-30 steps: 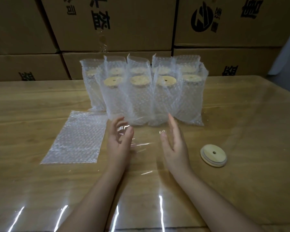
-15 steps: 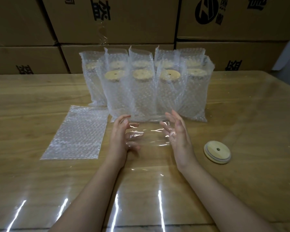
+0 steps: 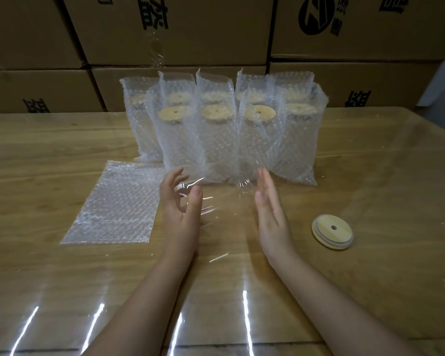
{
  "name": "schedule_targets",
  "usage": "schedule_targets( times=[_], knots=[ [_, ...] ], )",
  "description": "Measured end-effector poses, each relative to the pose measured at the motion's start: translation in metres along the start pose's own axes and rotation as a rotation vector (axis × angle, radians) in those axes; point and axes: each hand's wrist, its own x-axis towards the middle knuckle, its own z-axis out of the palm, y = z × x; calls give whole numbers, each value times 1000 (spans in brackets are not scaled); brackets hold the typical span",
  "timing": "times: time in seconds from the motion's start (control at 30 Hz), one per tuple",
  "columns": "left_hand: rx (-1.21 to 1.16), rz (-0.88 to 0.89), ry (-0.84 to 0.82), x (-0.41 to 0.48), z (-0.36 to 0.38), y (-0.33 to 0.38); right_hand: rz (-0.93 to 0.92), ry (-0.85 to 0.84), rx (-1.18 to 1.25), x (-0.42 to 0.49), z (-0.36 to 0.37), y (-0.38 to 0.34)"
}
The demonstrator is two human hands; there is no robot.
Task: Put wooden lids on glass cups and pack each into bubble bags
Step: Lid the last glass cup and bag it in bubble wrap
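Glass cup [image 3: 216, 196] held between my two grips, just above the tabletop [image 3: 383, 176].
Left grip [image 3: 180, 214] curls round the clear cup; right grip [image 3: 270, 214] lies flat against it, fingers straight. Wooden lid [image 3: 332, 231] lies to the right, flat bubble bag [image 3: 116, 204] to the left.

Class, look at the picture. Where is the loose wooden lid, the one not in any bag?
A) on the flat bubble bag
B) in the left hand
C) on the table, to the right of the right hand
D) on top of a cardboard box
C: the loose wooden lid lies flat on the table, to the right of the right hand and apart from it.
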Motion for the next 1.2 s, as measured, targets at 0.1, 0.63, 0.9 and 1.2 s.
schedule_targets(
  times=[0.1, 0.63, 0.9, 1.2],
  knots=[
    [15, -22, -74, -1, 0, 3, -149, 62, -135, 0, -3, -3],
    [-169, -44, -171, 7, -13, 0, 529, -207, 81, 12, -19, -19],
    [-445, -414, -243, 18, -15, -3, 68, -354, -115, 7, -41, -23],
    [-746, -611, -209, 32, -37, -10, -682, -378, -770, -12, -14, -23]
  ],
)
